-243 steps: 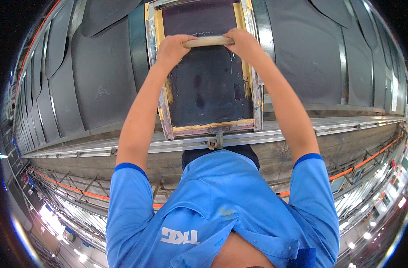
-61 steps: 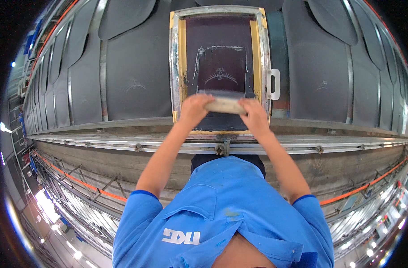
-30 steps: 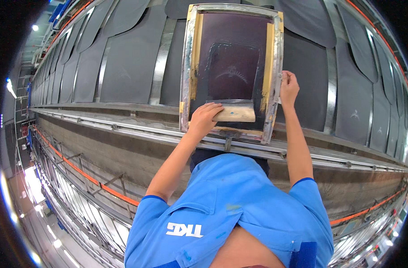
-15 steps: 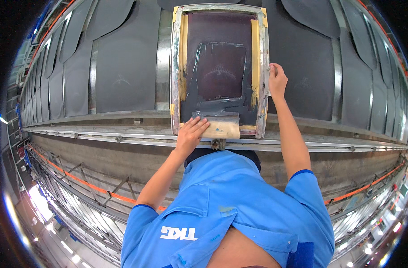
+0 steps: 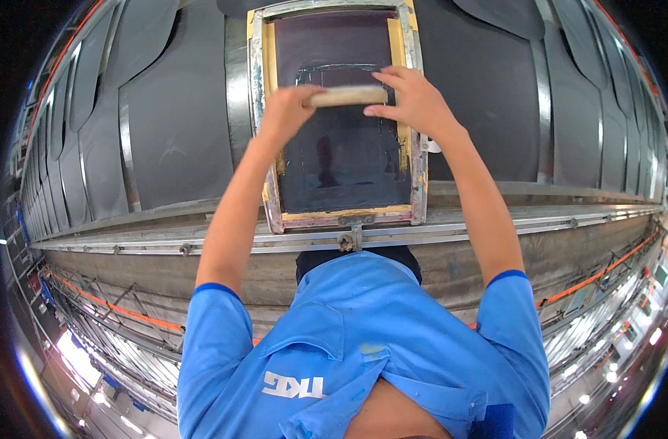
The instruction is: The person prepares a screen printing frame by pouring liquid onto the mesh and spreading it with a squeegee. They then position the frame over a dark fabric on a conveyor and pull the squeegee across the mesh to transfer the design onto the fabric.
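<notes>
A screen-printing frame (image 5: pixel 419 175) with a dark mesh lies before me, yellow tape along its inner sides. Over the upper half of the mesh (image 5: pixel 334 157) is a squeegee (image 5: pixel 348 96) with a pale wooden handle, slightly blurred. My left hand (image 5: pixel 286 113) is closed round the handle's left end. At the other end, my right hand (image 5: pixel 418 102) has thumb and fingers spread above and below the handle, with gaps showing. Dark wet ink (image 5: pixel 334 66) outlines a rectangle on the mesh. The squeegee's blade is hidden beneath the handle.
Dark grey cut panels (image 5: pixel 177 139) lie in a row on the long table at left, with more panels (image 5: pixel 480 110) at right. A metal rail (image 5: pixel 480 228) runs along the near edge, a clamp (image 5: pixel 346 241) on it below the frame.
The squeegee has moved from the frame's near end to its far half, lifted by my left hand. My right hand has left the frame's right edge and come to the handle.
</notes>
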